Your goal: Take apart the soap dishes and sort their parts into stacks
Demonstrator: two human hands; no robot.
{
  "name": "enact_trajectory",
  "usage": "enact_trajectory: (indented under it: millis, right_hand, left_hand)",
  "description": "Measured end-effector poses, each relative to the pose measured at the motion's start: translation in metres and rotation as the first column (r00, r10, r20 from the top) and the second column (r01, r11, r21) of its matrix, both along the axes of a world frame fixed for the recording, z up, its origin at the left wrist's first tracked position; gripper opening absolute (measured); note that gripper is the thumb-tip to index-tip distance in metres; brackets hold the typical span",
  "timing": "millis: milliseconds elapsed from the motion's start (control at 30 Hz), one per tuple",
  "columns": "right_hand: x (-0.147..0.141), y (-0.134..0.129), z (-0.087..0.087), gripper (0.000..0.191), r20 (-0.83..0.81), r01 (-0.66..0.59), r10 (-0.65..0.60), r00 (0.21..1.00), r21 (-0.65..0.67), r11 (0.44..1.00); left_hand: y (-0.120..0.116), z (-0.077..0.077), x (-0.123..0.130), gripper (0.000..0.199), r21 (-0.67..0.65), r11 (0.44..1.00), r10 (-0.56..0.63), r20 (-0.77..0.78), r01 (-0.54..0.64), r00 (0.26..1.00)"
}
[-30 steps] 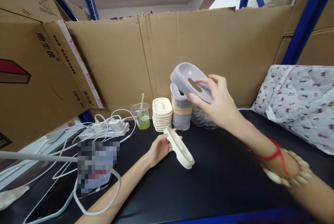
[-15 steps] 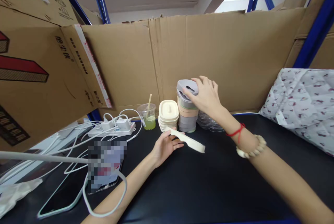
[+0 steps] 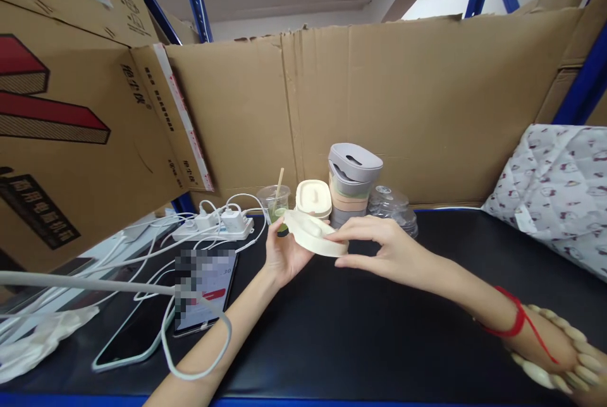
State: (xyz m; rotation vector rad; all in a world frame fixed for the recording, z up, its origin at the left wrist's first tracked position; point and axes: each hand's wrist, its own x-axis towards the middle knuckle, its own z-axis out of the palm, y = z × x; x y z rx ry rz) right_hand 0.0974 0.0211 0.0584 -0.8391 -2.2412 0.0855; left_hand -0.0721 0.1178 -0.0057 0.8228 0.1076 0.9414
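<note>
A cream lid (image 3: pixel 313 234) with a raised knob is held in the air above the black table, tilted. My left hand (image 3: pixel 286 258) grips its left edge from beneath. On the right side, my right hand (image 3: pixel 379 246) has its thumb and fingers around the lid's edge. Just behind stands a stack of cream lids (image 3: pixel 313 197), partly hidden by the held one. To its right rises a taller stack of grey and peach containers (image 3: pixel 353 182), with a tilted grey piece on top.
Clear plastic lids (image 3: pixel 391 208) lie right of the stacks. A cup of green drink (image 3: pixel 274 201) with a straw, a power strip (image 3: pixel 213 230), cables and two phones (image 3: pixel 208 299) are on the left. A patterned padded bag (image 3: pixel 564 186) is at the right; cardboard stands behind.
My right hand has left the grey stack and moved down to the cream lid. The lid has turned so that its knobbed face shows. The view has shifted slightly.
</note>
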Motion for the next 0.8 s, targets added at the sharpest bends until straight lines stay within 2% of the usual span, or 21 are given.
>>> enact_trajectory:
  millis: [100,167,267,333,433,533,600,667,733,800]
  right_hand:
    - [-0.010,0.006,0.001,0.036,0.017,0.046,-0.052,0.999,0.237,0.970]
    - [-0.015,0.013,0.000,0.036,0.051,0.113,-0.145,0.988,0.397,0.911]
    - [-0.018,0.029,-0.004,0.031,0.102,0.194,-0.308,0.946,0.582,0.789]
    - [-0.019,0.045,-0.008,0.026,0.149,0.233,-0.410,0.900,0.631,0.740]
    - [-0.021,0.069,-0.013,0.023,0.262,0.330,-0.551,0.792,0.574,0.749]
    - [-0.026,0.086,-0.013,0.026,0.393,0.426,-0.619,0.681,0.475,0.770]
    - [-0.029,0.091,-0.012,0.026,0.443,0.460,-0.627,0.641,0.432,0.776]
    - [-0.032,0.090,-0.012,0.025,0.451,0.482,-0.627,0.635,0.403,0.778]
    - [-0.032,0.087,-0.012,0.024,0.429,0.493,-0.612,0.664,0.365,0.790]
    - [-0.030,0.083,-0.014,0.024,0.399,0.490,-0.591,0.701,0.333,0.806]
  left_hand:
    - [0.004,0.008,-0.005,0.057,0.070,0.990,0.123,-0.021,-0.121,0.992]
    - [0.009,0.010,-0.007,0.046,0.095,0.958,0.277,-0.072,-0.269,0.958]
    - [0.015,0.007,-0.006,0.030,0.187,0.844,0.534,-0.215,-0.502,0.818]
    - [0.016,0.002,-0.003,0.022,0.307,0.756,0.653,-0.290,-0.579,0.699]
    - [0.015,-0.005,0.001,0.024,0.461,0.677,0.731,-0.329,-0.573,0.598]
    - [0.015,-0.011,0.001,0.032,0.546,0.659,0.740,-0.348,-0.517,0.576]
    - [0.017,-0.014,0.000,0.035,0.576,0.664,0.730,-0.360,-0.478,0.581]
    - [0.018,-0.015,0.000,0.036,0.596,0.661,0.729,-0.367,-0.456,0.577]
    - [0.018,-0.016,0.000,0.039,0.622,0.646,0.742,-0.376,-0.443,0.555]
    - [0.017,-0.017,0.000,0.045,0.677,0.602,0.775,-0.366,-0.424,0.515]
